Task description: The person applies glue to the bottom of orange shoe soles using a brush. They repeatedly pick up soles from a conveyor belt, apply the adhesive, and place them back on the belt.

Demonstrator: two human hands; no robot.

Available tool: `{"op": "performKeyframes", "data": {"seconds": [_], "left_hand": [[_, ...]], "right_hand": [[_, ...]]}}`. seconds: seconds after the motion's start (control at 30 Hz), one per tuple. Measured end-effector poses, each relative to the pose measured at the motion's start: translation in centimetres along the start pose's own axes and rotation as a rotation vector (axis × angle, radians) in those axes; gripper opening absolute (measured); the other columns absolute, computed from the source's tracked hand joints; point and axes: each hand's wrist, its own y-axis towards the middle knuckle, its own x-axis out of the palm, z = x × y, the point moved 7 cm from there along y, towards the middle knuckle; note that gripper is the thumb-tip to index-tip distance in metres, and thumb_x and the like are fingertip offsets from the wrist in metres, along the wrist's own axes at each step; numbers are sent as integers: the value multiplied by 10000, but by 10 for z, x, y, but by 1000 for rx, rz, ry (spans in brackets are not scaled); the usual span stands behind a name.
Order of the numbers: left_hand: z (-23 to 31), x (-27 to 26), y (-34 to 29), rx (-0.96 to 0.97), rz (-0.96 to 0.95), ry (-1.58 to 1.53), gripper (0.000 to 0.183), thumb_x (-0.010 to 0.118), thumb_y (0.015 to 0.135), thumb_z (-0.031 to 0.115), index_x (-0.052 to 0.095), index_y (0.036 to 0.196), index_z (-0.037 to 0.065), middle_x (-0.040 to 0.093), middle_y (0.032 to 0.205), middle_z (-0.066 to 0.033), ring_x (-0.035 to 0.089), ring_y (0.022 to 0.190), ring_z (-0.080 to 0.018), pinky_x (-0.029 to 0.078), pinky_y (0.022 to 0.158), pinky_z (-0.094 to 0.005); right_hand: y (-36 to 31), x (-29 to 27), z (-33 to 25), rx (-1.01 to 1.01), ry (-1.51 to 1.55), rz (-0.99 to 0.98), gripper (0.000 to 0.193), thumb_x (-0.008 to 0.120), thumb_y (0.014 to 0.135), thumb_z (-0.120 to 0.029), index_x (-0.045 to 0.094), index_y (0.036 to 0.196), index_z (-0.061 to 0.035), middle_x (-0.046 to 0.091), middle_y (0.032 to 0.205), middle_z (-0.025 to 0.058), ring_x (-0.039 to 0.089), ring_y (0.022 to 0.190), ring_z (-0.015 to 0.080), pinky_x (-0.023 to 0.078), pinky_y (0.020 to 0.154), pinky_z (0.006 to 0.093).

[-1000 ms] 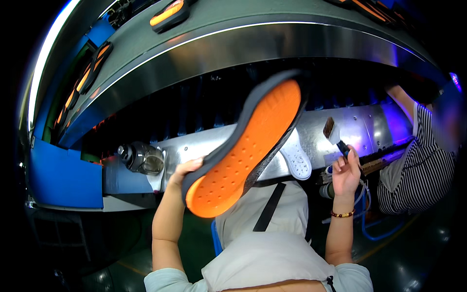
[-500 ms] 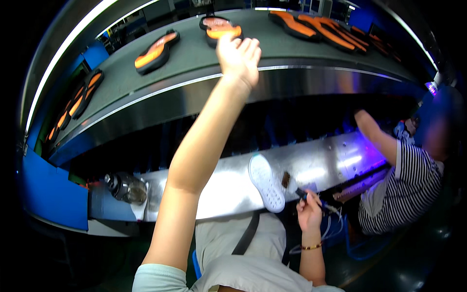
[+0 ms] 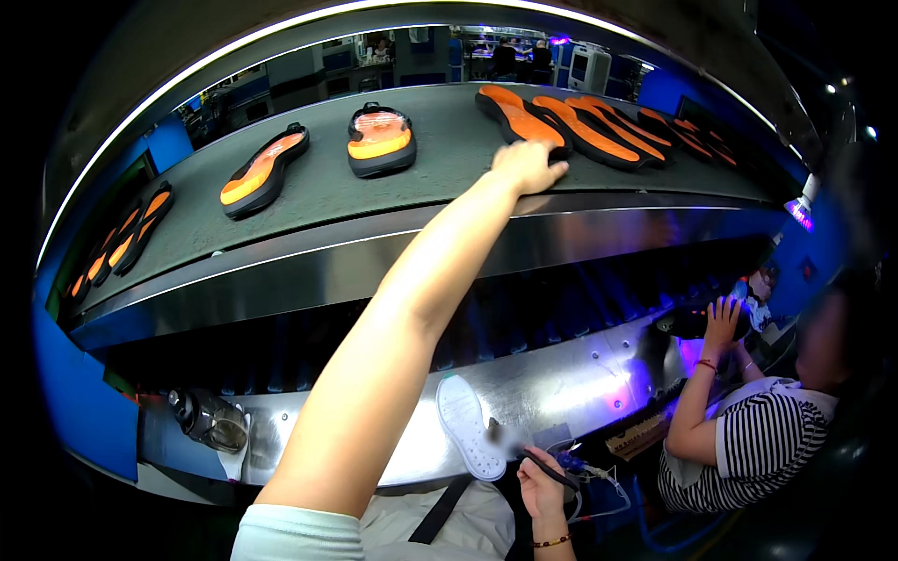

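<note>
My left hand reaches up over the conveyor belt. Its fingers are closed over the near end of an orange-and-black shoe sole, partly covering it. To the left of that arm, another orange-and-black sole, with a glossy upper part, lies on the belt. Down by my lap, my right hand grips a brush by its dark handle; the brush head is blurred. Beside the brush, a white shoe sole rests on the steel ledge with its studded end toward me.
More orange-and-black soles lie along the green belt. A dark transparent bottle and a white cloth are on the ledge at left. A co-worker in a striped shirt handles a dark sole at right.
My left hand has moved right along the belt, from the glossy sole to another one, and its fingers have closed. My right hand keeps the brush. The view has shifted; the co-worker now has both hands up.
</note>
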Motion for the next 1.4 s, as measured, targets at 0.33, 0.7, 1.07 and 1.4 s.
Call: {"op": "performKeyframes", "data": {"seconds": [0.33,0.7,1.07,1.4], "left_hand": [[49,-79,-73,378,507,95,274,622,724,335,605,690,64,595,654,-64,535,666,-244,428,613,-348],[5,-31,-247,-412,-84,-2082,448,477,687,-96,397,1128,-95,511,1099,-200,545,961,-285,452,844,-372],[16,4,-417,-192,-274,-2531,957,599,641,590,207,1296,14,415,1175,-276,436,1071,-424,299,890,-612],[-51,38,-456,-717,364,-2202,770,288,769,670,368,1242,67,476,1181,-115,496,1045,-242,407,888,-374]], "right_hand": [[7,28,4,18,-100,-69,159,535,729,60,560,885,44,595,904,164,569,867,233,429,831,318],[12,18,-11,-40,-175,68,174,592,705,60,593,879,54,597,854,94,562,809,156,438,753,252],[24,32,-26,-58,-236,2,160,596,731,2,590,886,45,595,840,79,562,779,126,435,729,214],[19,163,-2,53,-444,-513,170,626,702,10,604,869,35,616,819,91,587,737,125,468,700,216]]}}
